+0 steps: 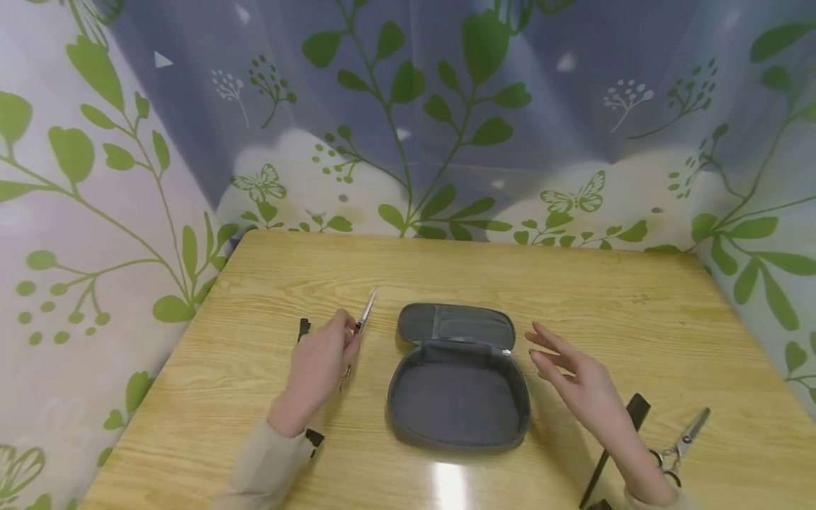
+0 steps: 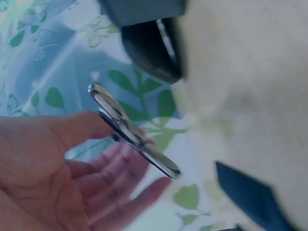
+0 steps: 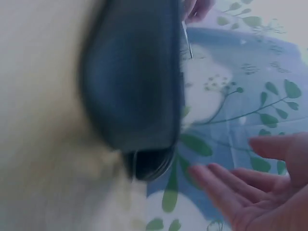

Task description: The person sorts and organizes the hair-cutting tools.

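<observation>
My left hand [image 1: 321, 361] pinches a pair of scissors [image 1: 365, 312] above the table, left of the case, with the blades pointing away from me. In the left wrist view the finger loops of the scissors [image 2: 122, 122] show between thumb and fingers. A grey zip case [image 1: 459, 400] lies unfolded at the middle, its lid [image 1: 474, 323] laid back and its inside bare. Just right of the case hovers my right hand [image 1: 576, 386], fingers loosely extended, holding nothing; the right wrist view shows the same hand [image 3: 260, 187] apart from the case [image 3: 132, 82].
A black comb [image 1: 637, 411] and thinning scissors [image 1: 685, 435] lie on the wooden table [image 1: 574, 283] at the right, by the right forearm. A black object [image 1: 304, 327] is partly hidden behind the left hand. Leaf-patterned curtains [image 1: 440, 106] hang round the table.
</observation>
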Motion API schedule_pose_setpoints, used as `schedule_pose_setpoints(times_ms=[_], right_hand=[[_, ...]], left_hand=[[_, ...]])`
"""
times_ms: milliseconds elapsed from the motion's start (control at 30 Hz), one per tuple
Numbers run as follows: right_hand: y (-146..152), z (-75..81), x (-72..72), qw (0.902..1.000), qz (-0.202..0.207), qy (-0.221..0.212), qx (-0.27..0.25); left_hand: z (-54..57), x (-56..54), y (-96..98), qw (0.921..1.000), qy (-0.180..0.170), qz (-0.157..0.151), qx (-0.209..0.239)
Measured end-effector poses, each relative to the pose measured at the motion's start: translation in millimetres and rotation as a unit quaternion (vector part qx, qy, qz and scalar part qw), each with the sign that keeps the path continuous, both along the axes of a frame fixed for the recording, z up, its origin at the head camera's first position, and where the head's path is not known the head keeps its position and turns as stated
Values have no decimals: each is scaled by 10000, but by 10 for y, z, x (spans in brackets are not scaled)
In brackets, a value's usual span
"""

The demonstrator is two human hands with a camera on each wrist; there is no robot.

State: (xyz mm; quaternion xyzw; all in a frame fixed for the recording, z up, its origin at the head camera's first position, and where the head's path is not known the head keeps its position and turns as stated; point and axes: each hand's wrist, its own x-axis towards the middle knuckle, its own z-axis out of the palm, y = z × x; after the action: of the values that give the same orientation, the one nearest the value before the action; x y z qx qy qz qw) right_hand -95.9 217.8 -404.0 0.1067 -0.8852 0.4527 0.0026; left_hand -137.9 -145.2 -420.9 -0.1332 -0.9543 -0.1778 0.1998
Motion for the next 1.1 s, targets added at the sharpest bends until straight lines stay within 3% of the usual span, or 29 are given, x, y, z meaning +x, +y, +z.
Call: schedule_pose_setpoints(times_ms=[100, 200, 400, 567, 700, 900, 1000, 1100], right_hand=[[-52, 65, -62, 9936, 151, -180, -1107], [-155, 98, -120, 9826, 404, -407, -1765], [-386, 79, -194, 9652, 699, -1115, -2258], [-438, 47, -199, 9597, 496, -1207, -2491], [-422, 38, -192, 9576, 318, -1211, -2596], [-408, 23, -192, 9534, 260, -1228, -2745], [-407, 36, -187, 9529, 236, -1195, -2779], [-396, 67, -179, 9536, 164, -1155, -2777]], left_hand=[[135, -69, 77, 9985, -38, -417, 355], [249, -105, 214, 9930, 81, -1046, 545], [371, -73, 535, 9682, 158, -2434, 561], [364, -27, 702, 9505, 31, -3091, 319], [322, -8, 741, 9459, -28, -3225, 340], [279, -14, 760, 9493, -81, -3106, 480], [254, -17, 749, 9552, -247, -2887, 610], [243, -27, 716, 9626, -631, -2449, 971]])
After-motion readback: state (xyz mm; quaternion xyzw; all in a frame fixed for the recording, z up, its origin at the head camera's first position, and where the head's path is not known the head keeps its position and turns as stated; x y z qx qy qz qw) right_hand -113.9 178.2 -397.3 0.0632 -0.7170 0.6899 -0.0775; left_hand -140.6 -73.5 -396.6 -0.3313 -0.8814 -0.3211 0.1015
